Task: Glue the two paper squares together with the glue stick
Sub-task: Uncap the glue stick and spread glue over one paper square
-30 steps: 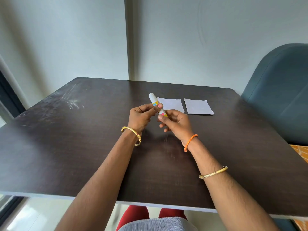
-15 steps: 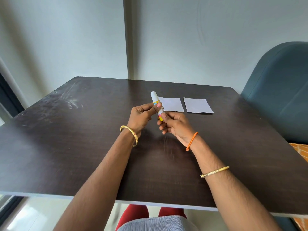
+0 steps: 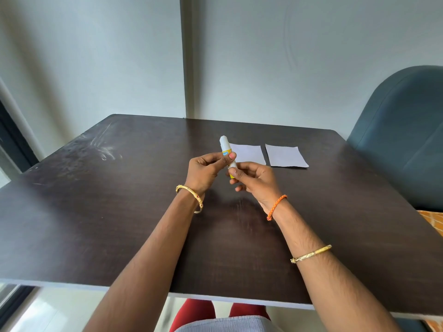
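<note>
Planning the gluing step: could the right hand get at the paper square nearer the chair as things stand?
Probably yes, once freed. The right hand now grips the glue stick along with the left hand. The right paper square lies flat just beyond it, with only bare table between.

Both forearms are reaching forward; the left hand [image 3: 203,170] and right hand [image 3: 255,180] are meeting, fingers curled and pinching.

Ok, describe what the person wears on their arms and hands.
Both forearms are bare, with no sleeves. The left hand has a gold bangle at the wrist. The right hand has an orange braided cord at the wrist, and a thin gold bracelet farther up the forearm. No rings are visible.
</note>
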